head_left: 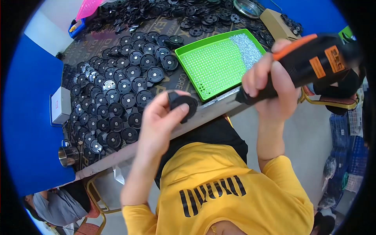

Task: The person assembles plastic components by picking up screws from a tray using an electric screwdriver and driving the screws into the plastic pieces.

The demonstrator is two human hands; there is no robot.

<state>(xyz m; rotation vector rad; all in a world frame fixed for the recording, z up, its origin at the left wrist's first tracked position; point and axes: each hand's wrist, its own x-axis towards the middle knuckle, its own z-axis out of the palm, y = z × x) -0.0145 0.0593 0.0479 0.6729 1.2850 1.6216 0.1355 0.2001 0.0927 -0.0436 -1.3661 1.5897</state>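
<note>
The left hand (pixel 160 117) grasps one black disc (pixel 184 106), with the thumb laid across its face and the fingers behind it. The disc is raised over the near edge of the table (pixel 98 163), apart from the driver. The right hand (pixel 274 80) is closed around the grip of the driver (pixel 309 62), a black tool with an orange strip and orange labels. The tool's narrow end points toward the disc.

The green tray (pixel 209 64) lies on the table beyond and between the hands. Its floor carries a grid of holes; small silver pieces (pixel 245 50) fill the right end.

To the left of the tray, assembled discs (pixel 124 84) cover the table in close rows. Loose black parts (pixel 203 15) are heaped along the far side, near a metal bowl (pixel 247 8) and a carton (pixel 276 24). At the left edge are a white box (pixel 61 105) and a metal cup (pixel 68 156). A co-worker (pixel 58 205) is at the lower left.
</note>
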